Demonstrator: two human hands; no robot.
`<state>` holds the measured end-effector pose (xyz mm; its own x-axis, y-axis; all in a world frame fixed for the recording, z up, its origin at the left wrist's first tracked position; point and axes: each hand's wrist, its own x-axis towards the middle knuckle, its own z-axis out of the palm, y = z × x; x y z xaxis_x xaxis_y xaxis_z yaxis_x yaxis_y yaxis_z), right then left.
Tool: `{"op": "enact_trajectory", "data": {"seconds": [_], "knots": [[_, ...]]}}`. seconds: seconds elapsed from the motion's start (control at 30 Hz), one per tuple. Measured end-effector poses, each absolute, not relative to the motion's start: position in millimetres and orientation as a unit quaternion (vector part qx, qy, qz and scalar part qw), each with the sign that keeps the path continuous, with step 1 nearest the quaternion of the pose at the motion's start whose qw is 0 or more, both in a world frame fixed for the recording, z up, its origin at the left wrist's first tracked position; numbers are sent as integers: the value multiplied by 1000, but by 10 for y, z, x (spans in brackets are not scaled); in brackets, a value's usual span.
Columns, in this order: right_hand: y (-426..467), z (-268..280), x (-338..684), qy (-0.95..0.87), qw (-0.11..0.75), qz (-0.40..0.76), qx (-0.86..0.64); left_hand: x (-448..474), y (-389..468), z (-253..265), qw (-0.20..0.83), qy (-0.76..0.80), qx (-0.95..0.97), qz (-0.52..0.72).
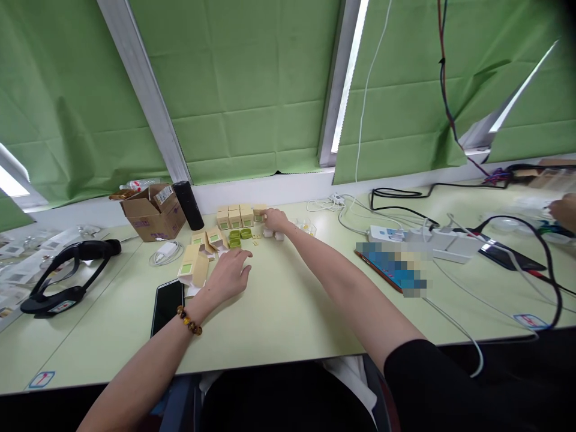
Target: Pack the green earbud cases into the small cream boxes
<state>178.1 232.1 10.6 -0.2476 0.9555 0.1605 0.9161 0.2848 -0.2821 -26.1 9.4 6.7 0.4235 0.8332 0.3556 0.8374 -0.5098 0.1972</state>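
My right hand (275, 219) reaches to the back of the table, with its fingers closed on a small pale-yellow carton (258, 211). That carton stands at the right end of a row of similar small cartons (234, 216). Under the right wrist are small white pieces (272, 234), partly covered. My left hand (228, 273) hovers low over the table, fingers apart and holding nothing. Beside it lie several opened yellow cartons (194, 269) with white flaps. Small green tubs (240, 236) and tiny yellow pieces (256, 240) sit between the hands.
A black phone (168, 306) lies by my left forearm. Further left are a coiled white charger (166, 252), a cardboard box (155, 213), a black cylinder (188, 206) and a black headset (72, 276). Power strips (450, 245) and cables spread rightward, near another person's hand (563, 211).
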Motion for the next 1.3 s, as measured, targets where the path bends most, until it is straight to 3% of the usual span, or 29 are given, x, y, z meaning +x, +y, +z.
{"op": "enact_trajectory", "data": {"seconds": [0.6, 0.83, 1.1, 1.3], "knots": [[2349, 224, 1716, -779, 140, 82, -606, -235, 63, 73, 2, -493, -847, -199], [1674, 246, 1923, -784, 182, -20, -593, -244, 104, 35, 0, -504, -848, -161], [521, -194, 1954, -840, 114, 8, -531, -209, 79, -87, 26, -488, -867, -92], [365, -248, 1942, -846, 124, -5, -518, -207, 105, -23, 65, -500, -860, -74]]}}
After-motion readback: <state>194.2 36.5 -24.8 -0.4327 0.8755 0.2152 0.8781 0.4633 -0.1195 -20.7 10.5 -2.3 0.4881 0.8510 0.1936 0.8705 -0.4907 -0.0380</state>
